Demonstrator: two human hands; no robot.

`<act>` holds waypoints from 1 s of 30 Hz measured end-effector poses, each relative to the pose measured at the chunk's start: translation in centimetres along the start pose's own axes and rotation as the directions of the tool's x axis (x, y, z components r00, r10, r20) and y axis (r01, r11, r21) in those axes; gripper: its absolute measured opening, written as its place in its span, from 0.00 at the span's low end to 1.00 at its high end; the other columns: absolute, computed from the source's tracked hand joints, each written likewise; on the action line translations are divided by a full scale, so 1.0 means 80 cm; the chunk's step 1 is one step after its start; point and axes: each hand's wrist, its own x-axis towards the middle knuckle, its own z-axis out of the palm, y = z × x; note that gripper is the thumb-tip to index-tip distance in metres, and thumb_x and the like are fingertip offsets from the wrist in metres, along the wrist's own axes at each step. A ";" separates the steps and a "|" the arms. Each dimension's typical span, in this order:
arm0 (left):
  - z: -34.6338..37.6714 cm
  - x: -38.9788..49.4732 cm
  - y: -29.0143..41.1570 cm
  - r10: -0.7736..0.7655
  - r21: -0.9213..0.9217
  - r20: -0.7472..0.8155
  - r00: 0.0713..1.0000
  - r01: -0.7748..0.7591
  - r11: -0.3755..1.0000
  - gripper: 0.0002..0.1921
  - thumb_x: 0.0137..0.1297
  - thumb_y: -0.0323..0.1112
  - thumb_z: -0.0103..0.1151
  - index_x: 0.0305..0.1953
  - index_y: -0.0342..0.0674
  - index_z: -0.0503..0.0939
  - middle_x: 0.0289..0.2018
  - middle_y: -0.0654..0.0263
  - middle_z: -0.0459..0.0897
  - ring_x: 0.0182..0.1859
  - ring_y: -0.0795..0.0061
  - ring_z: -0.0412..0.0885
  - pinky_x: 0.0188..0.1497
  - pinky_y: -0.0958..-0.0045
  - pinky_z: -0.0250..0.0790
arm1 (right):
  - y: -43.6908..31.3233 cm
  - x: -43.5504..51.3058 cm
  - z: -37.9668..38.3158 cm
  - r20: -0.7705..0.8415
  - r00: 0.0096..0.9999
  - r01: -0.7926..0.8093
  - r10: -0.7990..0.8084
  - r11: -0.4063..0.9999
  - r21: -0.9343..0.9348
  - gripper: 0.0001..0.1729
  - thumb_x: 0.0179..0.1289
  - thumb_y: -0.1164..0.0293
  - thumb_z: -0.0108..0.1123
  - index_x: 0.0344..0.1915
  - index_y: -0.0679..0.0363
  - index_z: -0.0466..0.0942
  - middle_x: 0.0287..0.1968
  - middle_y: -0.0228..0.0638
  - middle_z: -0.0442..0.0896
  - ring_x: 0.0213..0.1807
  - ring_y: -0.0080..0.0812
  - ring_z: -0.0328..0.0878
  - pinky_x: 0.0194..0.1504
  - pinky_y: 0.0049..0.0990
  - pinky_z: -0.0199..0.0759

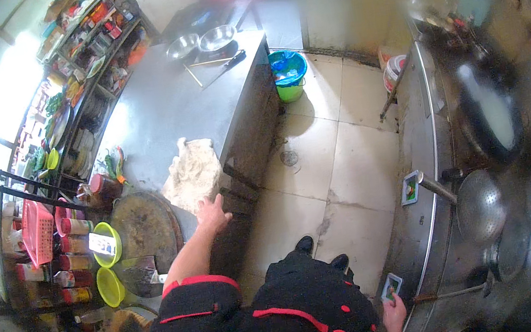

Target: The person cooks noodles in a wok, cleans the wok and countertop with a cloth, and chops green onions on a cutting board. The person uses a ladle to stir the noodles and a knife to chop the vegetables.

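My left hand (212, 215) is at the near edge of a crumpled pale cloth (193, 172) on the corner of a metal worktable (166, 95). Its fingers are spread, with nothing seen gripped in them. Left of it lies a round wooden chopping board (145, 227), with a cleaver (141, 275) below. Low on the right, my right hand (395, 311) reaches the stove front, fingertips at a small framed control panel (392, 285). Whether those fingers grip its knob is too small to tell. A second such panel (410, 188) sits farther along the front.
A perforated metal strainer (480, 207) and a wok (489, 112) are on the stove. Two steel bowls (217, 38) and a knife (227, 66) lie at the worktable's far end. A green bucket (291, 90) stands on the tiled floor. Yellow-green bowls (110, 287) and jars stand left.
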 end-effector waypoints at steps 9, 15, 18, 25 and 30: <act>-0.005 0.033 -0.024 -0.226 -0.246 -0.150 0.962 0.186 0.951 0.48 0.56 0.59 0.57 0.71 0.45 0.45 0.70 0.45 0.41 0.71 0.40 0.38 0.70 0.45 0.35 | 0.002 -0.020 -0.020 0.144 0.983 0.130 -0.112 0.985 -0.117 0.19 0.55 0.78 0.59 0.49 0.68 0.75 0.24 0.29 0.77 0.22 0.20 0.71 0.27 0.22 0.67; 0.069 -0.038 -0.036 -0.273 -0.075 -0.201 0.941 0.263 0.962 0.48 0.58 0.64 0.51 0.70 0.38 0.46 0.69 0.39 0.42 0.71 0.39 0.37 0.71 0.48 0.28 | 0.024 -0.025 -0.021 0.038 0.991 -0.132 0.126 0.953 0.272 0.23 0.58 0.77 0.57 0.55 0.61 0.69 0.25 0.30 0.77 0.22 0.20 0.72 0.21 0.21 0.65; 0.066 -0.053 -0.056 -0.172 -0.034 -0.059 0.983 0.170 0.985 0.42 0.60 0.64 0.47 0.64 0.33 0.61 0.65 0.44 0.58 0.68 0.47 0.52 0.69 0.52 0.41 | 0.042 -0.066 -0.018 -0.165 0.879 -0.309 0.448 0.796 0.521 0.27 0.63 0.73 0.56 0.62 0.57 0.64 0.26 0.29 0.76 0.22 0.21 0.71 0.21 0.20 0.65; 0.050 -0.012 0.071 0.056 0.300 -0.371 0.927 0.062 0.952 0.45 0.59 0.67 0.49 0.65 0.35 0.58 0.66 0.48 0.55 0.66 0.44 0.58 0.62 0.49 0.58 | 0.052 -0.157 -0.048 -0.517 0.157 0.324 0.842 0.451 0.832 0.39 0.60 0.70 0.63 0.67 0.63 0.53 0.35 0.35 0.78 0.33 0.26 0.75 0.34 0.24 0.73; 0.060 -0.022 0.277 0.684 -0.198 0.004 0.729 -0.670 0.715 0.29 0.64 0.46 0.52 0.58 0.27 0.67 0.58 0.42 0.69 0.61 0.49 0.66 0.62 0.62 0.60 | 0.043 -0.149 -0.152 -0.727 -0.398 0.179 0.559 0.825 0.536 0.48 0.53 0.76 0.68 0.68 0.66 0.48 0.59 0.45 0.68 0.56 0.38 0.68 0.58 0.32 0.65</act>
